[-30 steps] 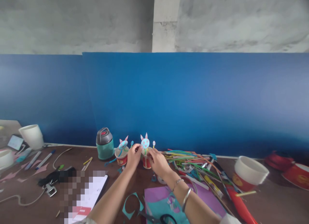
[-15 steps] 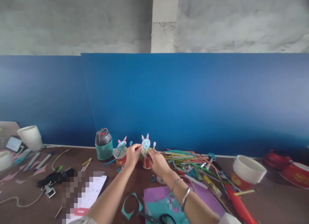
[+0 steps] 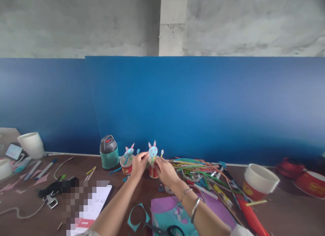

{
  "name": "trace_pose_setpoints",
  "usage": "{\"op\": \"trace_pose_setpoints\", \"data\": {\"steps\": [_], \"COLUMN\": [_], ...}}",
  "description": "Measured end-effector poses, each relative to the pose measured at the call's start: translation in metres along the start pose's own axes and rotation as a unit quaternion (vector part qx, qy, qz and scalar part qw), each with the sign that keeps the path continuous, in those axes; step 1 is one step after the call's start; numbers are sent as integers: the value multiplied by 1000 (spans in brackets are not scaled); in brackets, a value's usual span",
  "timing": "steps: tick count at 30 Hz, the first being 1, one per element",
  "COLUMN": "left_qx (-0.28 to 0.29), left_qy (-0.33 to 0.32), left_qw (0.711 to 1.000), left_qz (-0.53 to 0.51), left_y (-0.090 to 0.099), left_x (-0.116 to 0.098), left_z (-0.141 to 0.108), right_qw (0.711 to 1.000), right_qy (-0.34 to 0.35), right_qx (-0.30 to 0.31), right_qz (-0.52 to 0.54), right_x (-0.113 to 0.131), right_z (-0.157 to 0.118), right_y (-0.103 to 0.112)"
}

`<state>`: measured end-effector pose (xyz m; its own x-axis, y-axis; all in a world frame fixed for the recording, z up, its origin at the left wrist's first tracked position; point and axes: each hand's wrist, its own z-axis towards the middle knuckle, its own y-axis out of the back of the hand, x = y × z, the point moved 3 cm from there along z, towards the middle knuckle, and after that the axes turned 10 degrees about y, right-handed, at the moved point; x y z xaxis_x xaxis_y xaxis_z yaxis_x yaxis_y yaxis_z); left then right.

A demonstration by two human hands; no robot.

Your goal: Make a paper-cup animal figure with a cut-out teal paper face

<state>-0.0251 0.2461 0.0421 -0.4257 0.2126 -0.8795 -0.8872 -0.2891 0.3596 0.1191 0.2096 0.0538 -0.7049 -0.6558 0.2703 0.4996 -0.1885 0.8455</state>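
Note:
A blue paper rabbit face [image 3: 153, 151] with pink-edged ears stands up from a small red paper cup [image 3: 153, 171]. My left hand [image 3: 139, 163] pinches at the left edge of the face, thumb and finger together. At the cup's right rim is my right hand [image 3: 164, 168], its fingers closed; what lies between them is hidden. A small oval on a yellow stem [image 3: 162, 152] rises just behind the right hand. To the left, a second red cup [image 3: 126, 168] holds a similar, tilted blue face [image 3: 129, 152].
Many coloured pipe cleaners [image 3: 198, 168] lie to the right, near a large white-and-red cup [image 3: 260, 181]. Scissors [image 3: 175, 230] rest on purple and blue paper [image 3: 162, 205] in front. A teal flask [image 3: 109, 158] and a phone [image 3: 95, 205] are at left.
The second cup's face has shifted very slightly to the right. Both hands stay at the nearer cup in almost the same pose.

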Motion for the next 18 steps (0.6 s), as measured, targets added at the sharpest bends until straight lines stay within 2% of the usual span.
{"op": "trace_pose_setpoints", "data": {"steps": [6, 9, 14, 18], "left_qx": [14, 17, -52, -133], "left_qy": [6, 17, 24, -40], "left_qw": [1000, 997, 993, 984], "left_qz": [-23, -68, -104, -108], "left_y": [0, -1, 6, 16], "left_x": [5, 4, 2, -4], "left_z": [0, -3, -12, -33], "right_qw": [1000, 1000, 999, 998], "right_qy": [-8, -10, -23, -39], "right_qx": [1, -3, -21, -33], "right_qz": [-7, -12, -21, -27], "right_x": [2, 4, 9, 15], "right_z": [2, 2, 9, 25], "right_y": [0, 0, 1, -3]}}
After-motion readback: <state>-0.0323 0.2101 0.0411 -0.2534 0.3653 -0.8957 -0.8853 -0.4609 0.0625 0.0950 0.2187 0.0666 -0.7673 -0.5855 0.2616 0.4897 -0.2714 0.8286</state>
